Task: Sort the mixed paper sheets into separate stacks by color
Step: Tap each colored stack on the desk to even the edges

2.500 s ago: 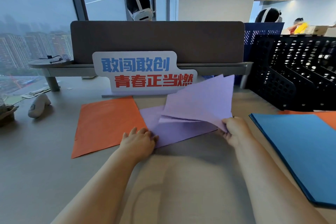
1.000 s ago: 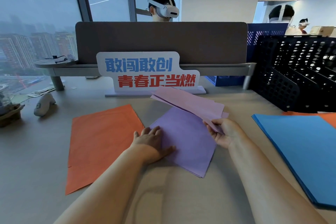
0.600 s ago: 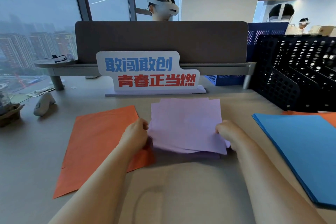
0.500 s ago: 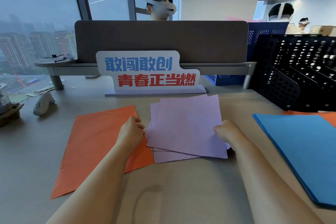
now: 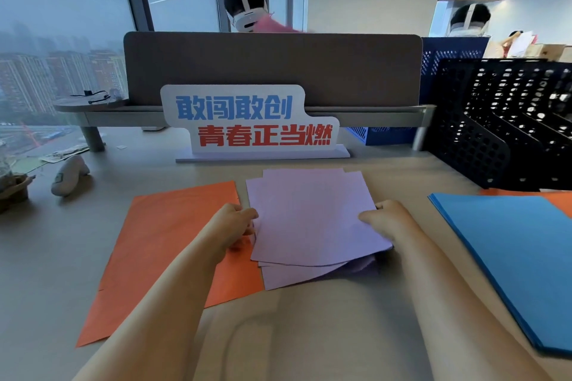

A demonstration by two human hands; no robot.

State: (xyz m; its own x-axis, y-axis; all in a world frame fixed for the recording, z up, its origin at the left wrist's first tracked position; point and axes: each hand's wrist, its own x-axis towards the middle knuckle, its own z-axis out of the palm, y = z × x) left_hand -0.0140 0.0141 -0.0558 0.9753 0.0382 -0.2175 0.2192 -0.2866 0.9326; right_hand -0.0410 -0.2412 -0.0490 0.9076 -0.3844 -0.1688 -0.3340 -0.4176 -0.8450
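Both bare forearms reach forward and converge slightly. Left hand (image 5: pixel 232 224): fingers curled, gripping the left edge of the purple sheets (image 5: pixel 309 213). Right hand (image 5: pixel 387 219): thumb laid on top, fingers curled round the right edge. Both palms face inward.

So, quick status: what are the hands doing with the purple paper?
Hands: left hand and right hand grip the purple sheets by opposite side edges. Sheets fanned, not squared. Their left edge overlaps the orange sheets; blue stack lies apart, right.
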